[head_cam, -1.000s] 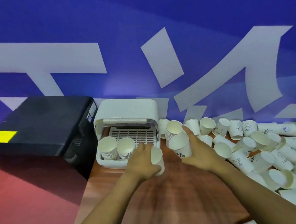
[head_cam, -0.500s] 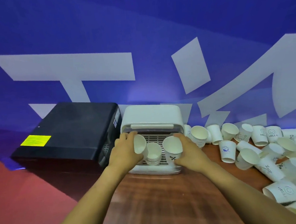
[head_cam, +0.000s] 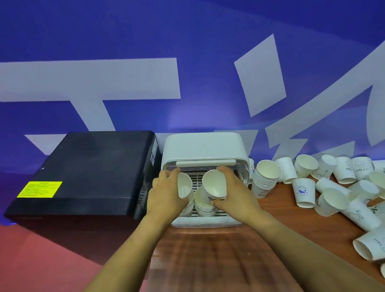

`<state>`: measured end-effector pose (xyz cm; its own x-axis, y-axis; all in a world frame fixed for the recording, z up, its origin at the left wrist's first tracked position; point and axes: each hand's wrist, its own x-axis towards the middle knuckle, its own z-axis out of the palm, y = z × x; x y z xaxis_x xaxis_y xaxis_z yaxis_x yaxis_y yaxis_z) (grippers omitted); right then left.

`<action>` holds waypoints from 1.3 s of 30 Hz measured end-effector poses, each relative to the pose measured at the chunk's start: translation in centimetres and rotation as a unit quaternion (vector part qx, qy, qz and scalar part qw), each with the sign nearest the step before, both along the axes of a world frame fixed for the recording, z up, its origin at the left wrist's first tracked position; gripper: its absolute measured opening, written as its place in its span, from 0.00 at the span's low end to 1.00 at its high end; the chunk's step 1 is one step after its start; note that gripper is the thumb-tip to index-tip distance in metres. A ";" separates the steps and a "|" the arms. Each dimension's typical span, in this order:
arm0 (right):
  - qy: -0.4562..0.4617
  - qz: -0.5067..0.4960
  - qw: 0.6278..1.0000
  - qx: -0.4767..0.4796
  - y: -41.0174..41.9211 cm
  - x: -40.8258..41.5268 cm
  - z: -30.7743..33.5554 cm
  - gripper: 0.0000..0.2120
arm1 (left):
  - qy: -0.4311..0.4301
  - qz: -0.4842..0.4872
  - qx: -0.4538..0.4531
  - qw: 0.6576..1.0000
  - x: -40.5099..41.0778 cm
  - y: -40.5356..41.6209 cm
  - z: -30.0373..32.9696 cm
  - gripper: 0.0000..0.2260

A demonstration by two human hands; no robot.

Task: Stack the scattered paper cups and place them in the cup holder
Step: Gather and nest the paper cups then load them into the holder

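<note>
A white box-shaped cup holder [head_cam: 204,148] stands open at the back of the wooden table [head_cam: 216,257]. Two stacks of white paper cups [head_cam: 205,205] sit inside it on a slatted tray. My left hand [head_cam: 166,196] grips one paper cup [head_cam: 184,188] over the left stack, its mouth tilted toward me. My right hand [head_cam: 234,194] grips another paper cup [head_cam: 214,185] over the right stack, also tilted. A tall stack of cups [head_cam: 265,178] leans just right of the holder.
A black box with a yellow label [head_cam: 83,177] sits against the holder's left side. Several loose paper cups [head_cam: 338,188] lie scattered over the right of the table. A blue wall with white shapes rises behind. Red floor shows at the lower left.
Both hands carried their cups from the table's middle to the cup holder and now hold them just above the two stacks inside. The view has shifted left and closer.
</note>
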<state>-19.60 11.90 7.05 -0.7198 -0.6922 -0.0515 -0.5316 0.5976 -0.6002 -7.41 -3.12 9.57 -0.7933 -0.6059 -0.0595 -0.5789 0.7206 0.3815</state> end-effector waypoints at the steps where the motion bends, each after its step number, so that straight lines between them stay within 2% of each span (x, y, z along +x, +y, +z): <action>1: -0.003 -0.001 1.000 0.005 -0.1 0.0 -0.2 0.41 | -0.009 -0.004 0.002 1.000 0.0 0.0 -0.3 0.33; 7: -0.028 0.032 0.997 0.071 0.0 -0.2 -1.9 0.39 | -0.079 -0.020 0.032 0.996 -0.3 -0.7 -2.6 0.39; 11: -0.052 0.046 0.992 0.101 0.5 -0.5 -2.9 0.42 | -0.113 -0.022 0.060 0.991 -0.2 -1.0 -3.9 0.44; 17: -0.045 0.067 0.988 0.133 1.3 -0.8 -3.0 0.43 | -0.112 -0.024 0.086 0.990 0.1 -0.9 -4.5 0.48; 20: -0.040 0.056 0.991 0.112 2.7 -1.0 -2.5 0.41 | -0.088 -0.029 0.074 0.993 0.4 -0.2 -3.7 0.47; 27: -0.064 0.013 0.992 0.113 9.8 -0.5 -2.0 0.36 | 0.088 -0.081 0.096 0.988 1.1 5.1 -1.3 0.39; 34: -0.078 -0.038 0.990 0.116 17.3 1.0 -2.7 0.35 | 0.095 -0.138 0.145 0.975 -0.6 12.4 -1.6 0.38; 39: -0.085 -0.058 0.989 0.107 23.0 0.1 -3.0 0.32 | 0.046 -0.172 0.140 0.974 -0.7 17.1 -2.6 0.32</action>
<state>-19.55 34.93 4.01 -0.7622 -0.5653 -0.3156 -0.3542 0.7721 -0.5276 -8.15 13.95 6.95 -0.9562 -0.2739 -0.1034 -0.2760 0.7256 0.6304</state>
